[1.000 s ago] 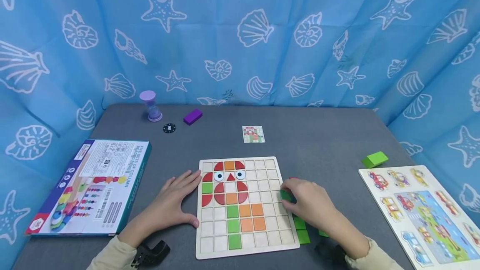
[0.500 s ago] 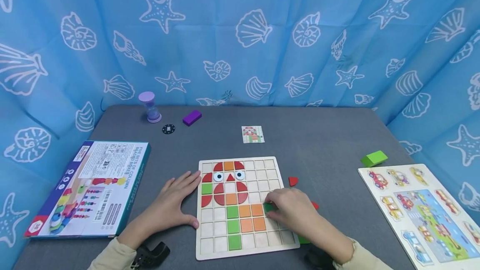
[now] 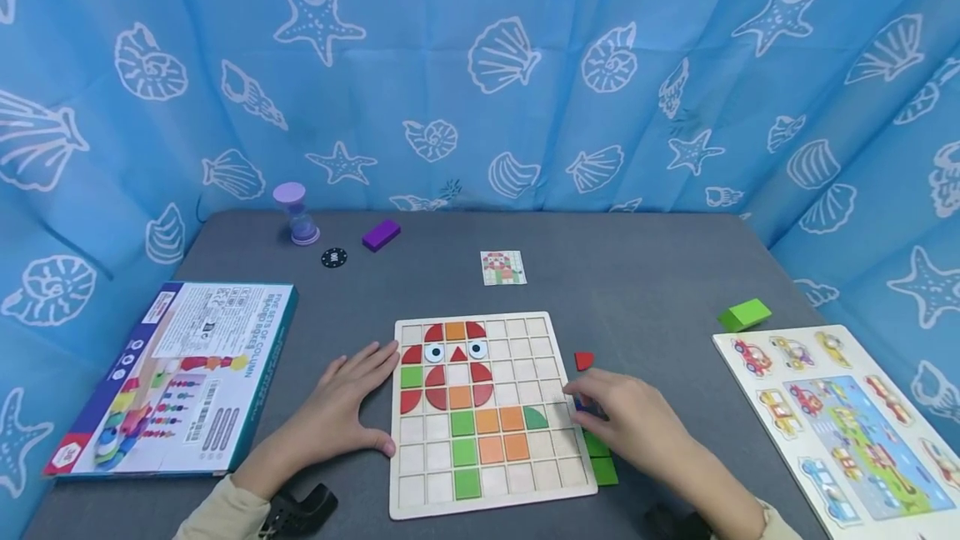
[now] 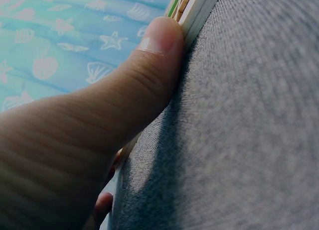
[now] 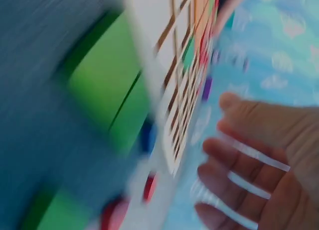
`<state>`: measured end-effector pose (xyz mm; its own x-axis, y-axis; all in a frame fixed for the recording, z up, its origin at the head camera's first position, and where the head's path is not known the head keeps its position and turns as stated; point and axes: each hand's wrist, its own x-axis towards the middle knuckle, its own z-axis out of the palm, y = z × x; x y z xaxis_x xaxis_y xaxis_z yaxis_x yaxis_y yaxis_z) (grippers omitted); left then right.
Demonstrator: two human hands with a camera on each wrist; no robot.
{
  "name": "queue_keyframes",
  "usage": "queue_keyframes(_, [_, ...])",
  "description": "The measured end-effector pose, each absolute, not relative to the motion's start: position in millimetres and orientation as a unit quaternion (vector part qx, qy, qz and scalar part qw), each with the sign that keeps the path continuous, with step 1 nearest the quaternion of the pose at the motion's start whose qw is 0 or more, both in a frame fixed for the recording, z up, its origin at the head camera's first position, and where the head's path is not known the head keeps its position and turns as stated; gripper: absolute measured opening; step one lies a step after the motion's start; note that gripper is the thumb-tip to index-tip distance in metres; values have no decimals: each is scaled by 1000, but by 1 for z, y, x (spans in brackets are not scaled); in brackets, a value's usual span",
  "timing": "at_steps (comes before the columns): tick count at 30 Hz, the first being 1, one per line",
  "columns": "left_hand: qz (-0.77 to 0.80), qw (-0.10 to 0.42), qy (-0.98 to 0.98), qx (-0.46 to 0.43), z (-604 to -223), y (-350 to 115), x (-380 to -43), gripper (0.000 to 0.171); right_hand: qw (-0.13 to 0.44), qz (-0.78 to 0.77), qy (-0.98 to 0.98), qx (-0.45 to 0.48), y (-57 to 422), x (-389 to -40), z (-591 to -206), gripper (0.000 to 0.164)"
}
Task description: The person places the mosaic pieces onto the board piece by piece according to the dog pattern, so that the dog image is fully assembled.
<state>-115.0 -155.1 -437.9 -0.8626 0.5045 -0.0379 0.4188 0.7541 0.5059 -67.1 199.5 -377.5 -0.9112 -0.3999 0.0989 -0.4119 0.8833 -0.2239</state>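
My left hand (image 3: 348, 402) lies at the left edge of the wooden grid board (image 3: 525, 477), its fingertips and thumb (image 4: 162, 41) resting against the rim. On the board, red, orange, green and eye tiles form a figure. A dark green quarter-circle tile (image 3: 536, 417) sits in a cell right of the orange squares. My right hand (image 3: 630, 415) hovers by the board's right edge with fingers loosely bent and nothing between them. Below it are green square tiles (image 5: 104, 75), a blue piece (image 5: 147, 135) and a red piece (image 5: 149, 186).
A small pattern card (image 3: 503, 267) lies behind the board. Further left are a toy box (image 3: 202, 340), an hourglass (image 3: 298, 215), a black disc (image 3: 333, 257) and a purple block (image 3: 381, 235). To the right stand a green block (image 3: 745, 315) and a vehicle puzzle board (image 3: 840, 423).
My right hand carried the dark green quarter-circle tile left onto the board, let it go in a cell, and moved back right to the loose tiles. My left hand stayed in place.
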Motion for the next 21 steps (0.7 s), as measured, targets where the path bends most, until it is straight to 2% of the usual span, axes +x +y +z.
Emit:
queue_keyframes(2, [247,84,933,250,-438,-155,-115,117,22,142,-967,209,212,-63,-378,24])
queue_keyframes(10, [242,78,934,251,-438,-157,-115,117,-55,196,-953,225,234,-50,-391,22])
queue_keyframes(21, [248,82,931,256,-437,-157,-115,116,-51,128,-970,199,230,-51,-395,22])
